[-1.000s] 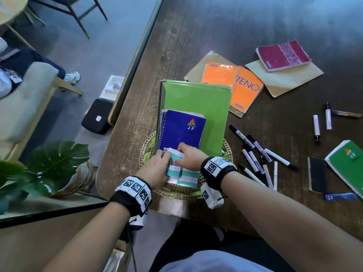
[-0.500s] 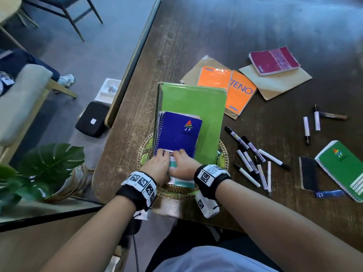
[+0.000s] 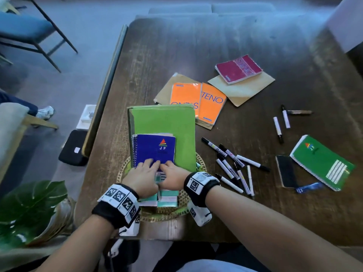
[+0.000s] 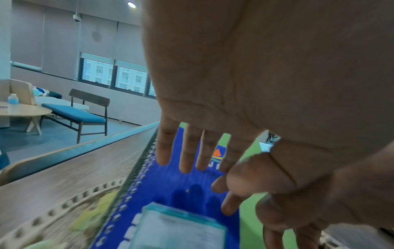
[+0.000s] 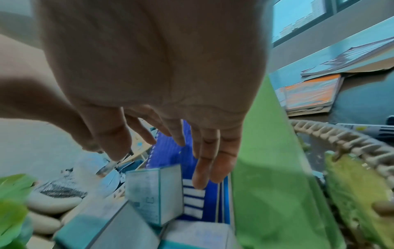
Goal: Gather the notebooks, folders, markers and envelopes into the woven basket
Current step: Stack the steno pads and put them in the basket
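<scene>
I see a grey floor under a blue-seated bench. Windows line the far wall, beneath a round ceiling light.

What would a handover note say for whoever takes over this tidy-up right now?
Left hand and right hand: open, fingers flat on the blue spiral notebook.
In the round woven basket: green folder, the blue notebook on it, small teal-and-white boxes at the near edge.
Left on the dark wooden table: two orange notebooks, maroon notebook, green notebook, tan envelopes, the black-and-white markers.
</scene>
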A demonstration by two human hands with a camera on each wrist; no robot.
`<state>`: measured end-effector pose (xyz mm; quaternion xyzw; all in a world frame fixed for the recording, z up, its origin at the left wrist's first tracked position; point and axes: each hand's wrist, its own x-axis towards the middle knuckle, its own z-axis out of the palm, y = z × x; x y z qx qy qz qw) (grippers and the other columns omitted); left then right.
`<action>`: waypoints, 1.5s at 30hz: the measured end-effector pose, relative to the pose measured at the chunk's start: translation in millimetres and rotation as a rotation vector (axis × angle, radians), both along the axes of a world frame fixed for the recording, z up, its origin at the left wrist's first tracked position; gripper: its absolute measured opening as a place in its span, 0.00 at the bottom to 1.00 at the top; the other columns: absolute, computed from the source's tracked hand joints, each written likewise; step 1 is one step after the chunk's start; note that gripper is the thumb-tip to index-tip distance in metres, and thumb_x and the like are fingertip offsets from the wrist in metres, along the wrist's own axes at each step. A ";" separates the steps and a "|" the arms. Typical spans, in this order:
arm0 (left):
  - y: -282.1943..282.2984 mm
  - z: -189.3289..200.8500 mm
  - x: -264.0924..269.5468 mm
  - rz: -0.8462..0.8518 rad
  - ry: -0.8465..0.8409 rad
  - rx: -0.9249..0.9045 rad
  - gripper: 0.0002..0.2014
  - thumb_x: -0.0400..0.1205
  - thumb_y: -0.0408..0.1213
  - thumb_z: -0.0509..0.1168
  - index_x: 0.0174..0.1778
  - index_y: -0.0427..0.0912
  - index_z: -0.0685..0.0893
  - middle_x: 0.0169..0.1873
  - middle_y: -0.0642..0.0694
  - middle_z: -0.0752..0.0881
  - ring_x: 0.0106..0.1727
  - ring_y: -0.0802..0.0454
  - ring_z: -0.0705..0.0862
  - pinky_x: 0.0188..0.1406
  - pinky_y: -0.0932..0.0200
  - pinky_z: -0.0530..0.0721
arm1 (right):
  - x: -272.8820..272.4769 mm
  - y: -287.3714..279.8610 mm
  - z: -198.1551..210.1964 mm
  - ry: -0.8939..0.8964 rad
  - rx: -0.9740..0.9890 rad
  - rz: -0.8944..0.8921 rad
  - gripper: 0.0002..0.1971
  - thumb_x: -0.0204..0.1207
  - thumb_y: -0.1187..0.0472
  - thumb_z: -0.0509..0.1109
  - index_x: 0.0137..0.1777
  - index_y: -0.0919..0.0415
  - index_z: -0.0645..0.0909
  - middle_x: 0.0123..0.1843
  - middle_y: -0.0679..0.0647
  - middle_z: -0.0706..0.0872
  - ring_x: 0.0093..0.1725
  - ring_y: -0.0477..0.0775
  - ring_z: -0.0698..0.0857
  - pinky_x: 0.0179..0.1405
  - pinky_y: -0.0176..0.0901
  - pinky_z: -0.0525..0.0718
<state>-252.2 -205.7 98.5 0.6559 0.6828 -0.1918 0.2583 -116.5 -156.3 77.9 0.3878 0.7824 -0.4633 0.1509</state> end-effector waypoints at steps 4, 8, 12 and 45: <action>37.0 8.5 28.8 -0.030 -0.057 0.137 0.25 0.80 0.41 0.59 0.76 0.49 0.72 0.73 0.45 0.73 0.70 0.43 0.75 0.67 0.44 0.76 | 32.0 29.0 7.1 -0.002 -0.007 -0.115 0.31 0.76 0.48 0.65 0.79 0.55 0.70 0.71 0.63 0.79 0.71 0.66 0.80 0.70 0.57 0.79; 81.8 11.5 71.0 -0.058 -0.173 0.257 0.17 0.83 0.42 0.58 0.68 0.48 0.79 0.61 0.46 0.81 0.61 0.45 0.83 0.60 0.46 0.82 | 86.2 65.1 15.8 -0.001 0.054 -0.274 0.19 0.77 0.50 0.64 0.66 0.50 0.81 0.64 0.57 0.88 0.63 0.62 0.86 0.59 0.50 0.85; 138.1 8.2 125.5 -0.075 -0.314 0.368 0.13 0.83 0.41 0.60 0.62 0.47 0.82 0.58 0.47 0.84 0.59 0.45 0.83 0.56 0.48 0.82 | 152.8 110.4 12.1 -0.017 0.097 -0.497 0.13 0.77 0.49 0.63 0.56 0.48 0.84 0.55 0.49 0.90 0.56 0.56 0.87 0.56 0.49 0.85; 355.8 -141.0 166.2 1.008 0.048 0.262 0.38 0.75 0.64 0.70 0.72 0.39 0.72 0.71 0.33 0.71 0.74 0.33 0.69 0.70 0.31 0.69 | 204.9 354.5 -125.3 0.067 -0.182 -1.006 0.03 0.78 0.61 0.67 0.48 0.56 0.83 0.44 0.56 0.87 0.47 0.59 0.89 0.52 0.55 0.90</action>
